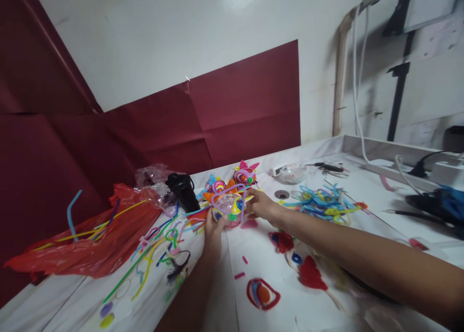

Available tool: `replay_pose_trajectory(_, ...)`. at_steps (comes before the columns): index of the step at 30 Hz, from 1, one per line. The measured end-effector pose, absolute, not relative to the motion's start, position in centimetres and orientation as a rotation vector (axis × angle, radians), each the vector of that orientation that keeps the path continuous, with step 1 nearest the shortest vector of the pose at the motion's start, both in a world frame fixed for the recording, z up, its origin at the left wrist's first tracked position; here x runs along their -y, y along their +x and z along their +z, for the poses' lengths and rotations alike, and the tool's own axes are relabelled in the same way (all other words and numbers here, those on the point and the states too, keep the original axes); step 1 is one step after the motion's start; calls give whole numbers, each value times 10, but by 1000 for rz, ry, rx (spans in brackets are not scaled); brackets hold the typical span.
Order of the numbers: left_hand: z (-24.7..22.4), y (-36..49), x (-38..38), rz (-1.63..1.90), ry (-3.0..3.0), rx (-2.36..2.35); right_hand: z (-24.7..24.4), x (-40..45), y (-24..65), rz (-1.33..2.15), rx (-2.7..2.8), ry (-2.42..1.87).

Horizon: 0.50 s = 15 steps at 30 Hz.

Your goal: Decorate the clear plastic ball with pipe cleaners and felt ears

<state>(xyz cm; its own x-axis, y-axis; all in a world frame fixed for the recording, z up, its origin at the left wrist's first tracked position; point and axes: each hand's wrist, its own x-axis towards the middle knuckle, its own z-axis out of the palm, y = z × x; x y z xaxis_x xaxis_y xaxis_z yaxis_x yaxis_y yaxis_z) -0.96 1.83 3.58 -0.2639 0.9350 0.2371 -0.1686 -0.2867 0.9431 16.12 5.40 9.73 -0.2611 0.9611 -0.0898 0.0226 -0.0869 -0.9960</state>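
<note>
Clear rounded piece [227, 205]: just below the centre of the view, between the two hands, with yellow, blue and green parts on its near face; its far side is hidden.
Purple strip [243, 207]: bent into an angular loop across the piece; whether it is attached cannot be told.
Left hand [213, 228]: at the piece's 7 o'clock, partly closed and gripping it, thumb against the near face; the other fingers are largely concealed.
Right hand [260, 206]: at 3 o'clock, fingers bent inward beside the piece; fingertips are obscured, so how far they close, and on what, cannot be told.
Pink-eared figure [245, 175]: at 1 o'clock, behind the piece, its base indistinct.
Striped figure [216, 184]: at 11 o'clock, its lower part masked by the piece.
Black object [184, 194]: at 10 o'clock, tilted, identity unclear.
Red plastic sheet [132, 221]: at 9 o'clock, crumpled, with coloured strips lying over it.
Tangled strips [321, 201]: at 3 o'clock, mostly blue and yellow, individual ends hard to trace.
Red fuzzy shape [312, 274]: at 4 o'clock, blurred, below the right forearm.
Eye-shaped piece [263, 294]: at 5 o'clock, red-rimmed with an orange disc.
Forearms: both cut off by the frame.
</note>
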Motion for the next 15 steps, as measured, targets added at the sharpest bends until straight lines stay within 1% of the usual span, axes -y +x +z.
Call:
replay_pose_trajectory(7,57,6,1,1629,1003,-1121,107,-37,172,1526,1348,-1115)
replay_pose_trajectory(15,56,8,19,1714,1075,-1185,110,-17,178,1610,1360,-1045)
